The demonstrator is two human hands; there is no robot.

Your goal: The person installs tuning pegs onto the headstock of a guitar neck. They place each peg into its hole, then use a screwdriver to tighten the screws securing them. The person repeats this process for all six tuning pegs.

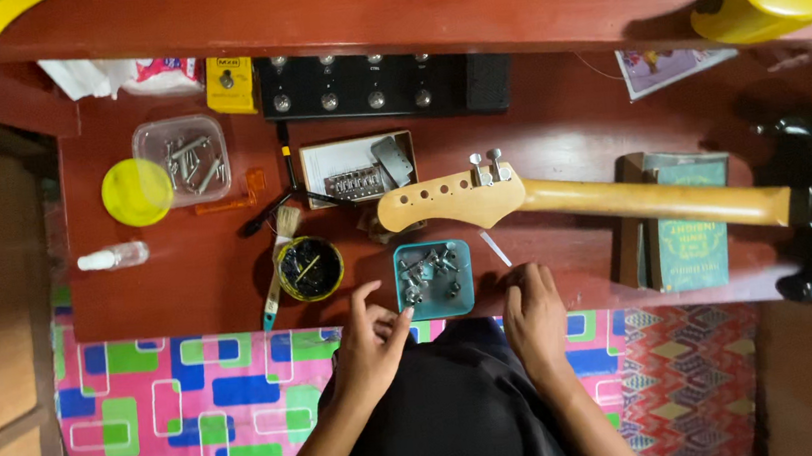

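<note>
Two bare hands flank a teal tray point(437, 299) of metal tuning pegs at the table edge: left hand point(370, 342) open beside it, right hand point(533, 313) resting loosely, grasping nothing. Guitar neck point(624, 197) lies just beyond.

a low red wooden table point(566, 121) holds a guitar neck point(564, 196), a small blue tray point(436, 300) of metal pegs and a clear tub point(182, 161) of screws. a yellow lid point(136, 192), a paint brush point(279, 261), a round tin point(310, 268), a green book point(693, 228) and a black pedal board point(381, 85) lie on it too.
</note>
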